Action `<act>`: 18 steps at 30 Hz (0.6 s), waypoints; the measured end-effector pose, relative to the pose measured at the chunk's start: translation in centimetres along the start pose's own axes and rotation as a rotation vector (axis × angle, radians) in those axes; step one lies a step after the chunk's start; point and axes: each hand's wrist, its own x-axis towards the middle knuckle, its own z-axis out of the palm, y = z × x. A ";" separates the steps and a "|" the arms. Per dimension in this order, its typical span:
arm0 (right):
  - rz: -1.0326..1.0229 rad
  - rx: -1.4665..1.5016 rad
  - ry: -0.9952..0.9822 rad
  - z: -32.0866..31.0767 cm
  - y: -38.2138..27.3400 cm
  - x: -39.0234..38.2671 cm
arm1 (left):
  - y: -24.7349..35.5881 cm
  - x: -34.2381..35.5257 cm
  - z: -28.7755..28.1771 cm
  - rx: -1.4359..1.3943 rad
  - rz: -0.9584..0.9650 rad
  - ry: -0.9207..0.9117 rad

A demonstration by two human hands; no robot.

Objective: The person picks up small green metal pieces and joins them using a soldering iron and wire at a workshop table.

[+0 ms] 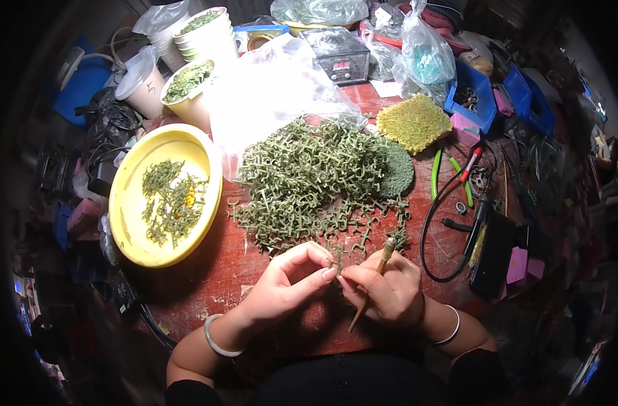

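The left hand (292, 281) and right hand (393, 287), both with curled fingers, meet over a worn red counter (201, 294), thumbs and forefingers pinched on a small green branched piece (338, 260). The right hand also grips a slender, slanting tan stick-shaped tool (386, 256). Beyond lies a heap of green branched pieces (309, 169); left of it, a round yellow basin (125, 216) contains dark green pieces (161, 220).
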 end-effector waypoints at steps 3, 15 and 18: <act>0.004 0.019 0.003 -0.1 0.0 0.1 | -0.7 0.0 0.3 0.122 0.113 0.019; 0.060 0.089 -0.066 -0.5 0.1 0.3 | -0.3 0.1 -0.4 0.342 0.246 0.033; 0.076 0.116 -0.085 -0.4 0.1 0.2 | -0.3 0.2 -0.7 0.367 0.226 0.026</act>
